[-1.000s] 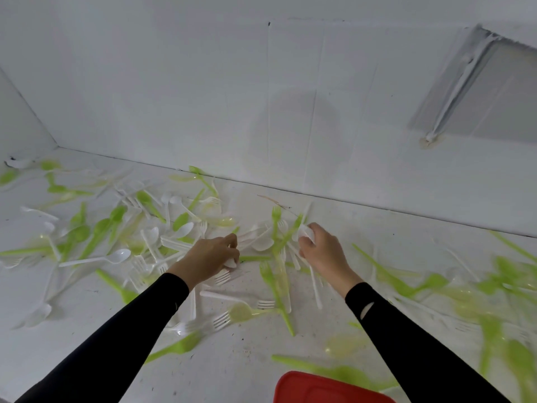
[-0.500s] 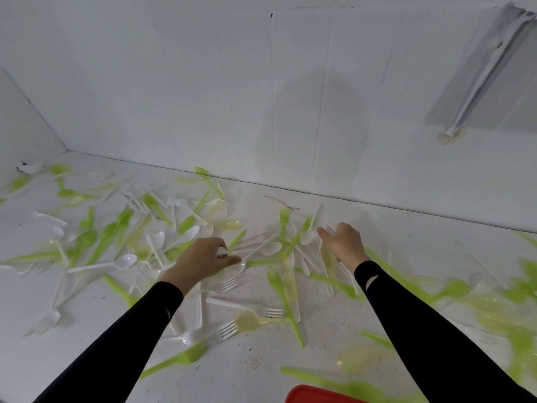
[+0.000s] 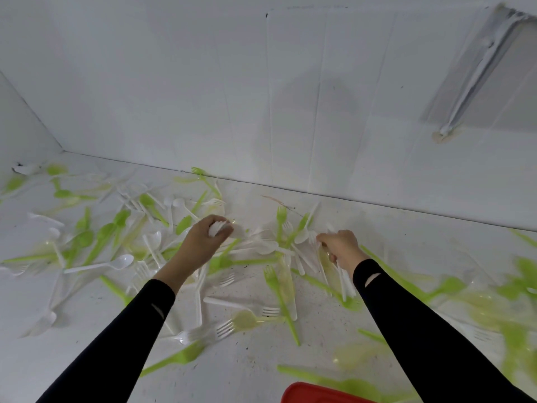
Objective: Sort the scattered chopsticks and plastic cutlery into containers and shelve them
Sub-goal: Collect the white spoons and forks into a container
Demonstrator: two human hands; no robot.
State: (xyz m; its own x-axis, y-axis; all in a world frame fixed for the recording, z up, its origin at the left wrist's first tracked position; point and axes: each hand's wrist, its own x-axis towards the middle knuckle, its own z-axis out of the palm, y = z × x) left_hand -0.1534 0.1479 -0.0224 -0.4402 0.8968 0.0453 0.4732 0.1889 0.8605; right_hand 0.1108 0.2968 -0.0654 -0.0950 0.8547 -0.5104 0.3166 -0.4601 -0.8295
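Left hand (image 3: 207, 242) of mine grips a bundle of white spoons (image 3: 220, 228), my right hand (image 3: 340, 247) holds white forks (image 3: 345, 279), and a loose white spoon (image 3: 268, 246) lies between them, its handle toward the left one, which seems nearer.

White spoons (image 3: 221, 228) newly in left hand (image 3: 203, 242)

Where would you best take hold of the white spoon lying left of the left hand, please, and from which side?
Pinch the white spoon at mid-handle, coming straight down from above with the fingers across its narrow width. It lies flat on the white surface, with its bowl toward the left hand. The middle of the handle seems to have nothing lying over it.
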